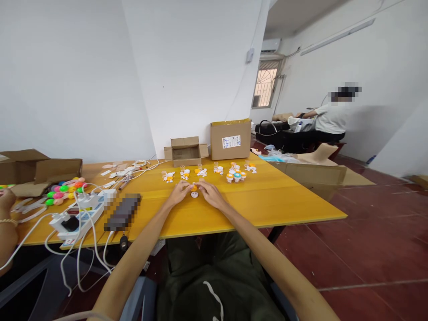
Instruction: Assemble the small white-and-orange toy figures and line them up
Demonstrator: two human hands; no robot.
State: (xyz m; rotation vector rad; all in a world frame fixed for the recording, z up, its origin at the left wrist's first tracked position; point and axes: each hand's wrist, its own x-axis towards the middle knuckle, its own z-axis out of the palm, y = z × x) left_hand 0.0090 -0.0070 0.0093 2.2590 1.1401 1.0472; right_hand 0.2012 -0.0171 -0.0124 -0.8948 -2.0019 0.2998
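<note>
My left hand and my right hand meet near the middle of the table, fingertips closed together. Between them is a small orange-and-white plastic piece, gripped from both sides. Just under it shows a white round part, partly hidden by the fingers. Behind my hands lie small heaps of white and orange plastic parts, with little clear cups beside them. To the right stands a cluster of round white pieces with orange and blue tops.
An open cardboard box and a taller closed carton stand at the back. On the left are a power strip with tangled white cables, a phone and colourful balls. Another person's arm reaches in there; someone sits far right.
</note>
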